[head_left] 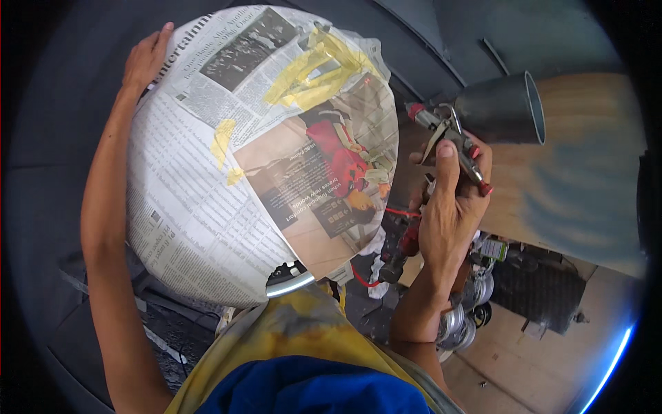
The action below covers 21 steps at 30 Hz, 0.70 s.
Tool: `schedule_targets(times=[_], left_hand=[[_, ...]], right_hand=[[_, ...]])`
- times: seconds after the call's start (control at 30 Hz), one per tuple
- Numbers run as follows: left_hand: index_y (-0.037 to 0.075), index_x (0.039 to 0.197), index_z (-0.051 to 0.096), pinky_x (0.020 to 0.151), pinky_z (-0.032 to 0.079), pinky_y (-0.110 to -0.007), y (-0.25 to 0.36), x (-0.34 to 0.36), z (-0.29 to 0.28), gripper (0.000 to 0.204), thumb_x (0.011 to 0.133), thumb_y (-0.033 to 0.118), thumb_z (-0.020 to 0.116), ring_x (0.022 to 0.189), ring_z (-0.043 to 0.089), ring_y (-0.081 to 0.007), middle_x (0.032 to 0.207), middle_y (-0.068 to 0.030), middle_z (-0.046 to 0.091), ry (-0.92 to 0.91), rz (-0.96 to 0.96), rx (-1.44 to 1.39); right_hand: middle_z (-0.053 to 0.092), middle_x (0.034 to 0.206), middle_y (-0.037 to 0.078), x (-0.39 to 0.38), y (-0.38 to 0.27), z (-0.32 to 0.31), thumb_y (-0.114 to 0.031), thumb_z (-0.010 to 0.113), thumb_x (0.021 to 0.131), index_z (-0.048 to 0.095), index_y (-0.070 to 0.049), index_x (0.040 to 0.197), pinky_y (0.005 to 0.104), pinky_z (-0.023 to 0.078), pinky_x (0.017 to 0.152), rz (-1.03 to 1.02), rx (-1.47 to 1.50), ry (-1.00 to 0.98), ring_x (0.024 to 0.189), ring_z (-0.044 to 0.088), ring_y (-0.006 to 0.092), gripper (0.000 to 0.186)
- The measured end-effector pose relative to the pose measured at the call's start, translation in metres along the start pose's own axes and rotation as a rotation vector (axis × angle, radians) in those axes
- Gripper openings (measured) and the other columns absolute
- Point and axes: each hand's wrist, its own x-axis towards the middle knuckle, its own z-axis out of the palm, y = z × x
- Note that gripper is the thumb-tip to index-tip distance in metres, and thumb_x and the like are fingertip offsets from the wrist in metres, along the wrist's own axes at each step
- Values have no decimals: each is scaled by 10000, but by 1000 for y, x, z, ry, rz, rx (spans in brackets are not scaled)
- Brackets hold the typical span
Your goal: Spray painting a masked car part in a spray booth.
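A large rounded object [186, 179] covered in newspaper and yellow tape fills the middle-left; a small dark opening with a pale rim shows at its lower edge. My left hand [145, 58] grips its upper left edge, fingertips over the rim. At the right, my right hand [448, 200] is closed around a metal spray gun [452, 131] with red knobs, held tilted, its red front end toward the upper left. A dark metal cup [503, 110] sits on the gun's side. A red hose [365, 279] runs below, near a red-and-black fitting [396, 259] under my hand.
A wooden board [579, 179] with blue-grey paint marks stands at the right. Metal round parts [462, 324], a black mat [534, 290] and cardboard [524, 369] lie lower right. Dark panels [462, 34] line the top, and a bright strip light [607, 369] shows at bottom right.
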Motion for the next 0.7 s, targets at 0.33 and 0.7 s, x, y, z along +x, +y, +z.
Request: schedule_targets(times=[0.33, 0.7], left_hand=[[-18, 1380, 614, 1121, 429, -445, -13, -21, -61, 871, 949, 728, 487, 1324, 569, -400, 1359, -258, 635, -116, 35, -28], [-33, 1139, 687, 952, 491, -473, -104, 62, -74, 659, 999, 590, 523, 1099, 645, -453, 1130, -256, 703, -260, 318, -213]], right_hand=[[687, 864, 62, -160, -83, -24, -192, 597, 1065, 529, -14, 1276, 183, 325, 439, -98, 153, 104, 523, 430, -2, 284], [659, 918, 24, -324, -224, 152, -145, 607, 1055, 561, -1, 1228, 184, 401, 556, 120, 170, 431, 732, 560, 26, 230]])
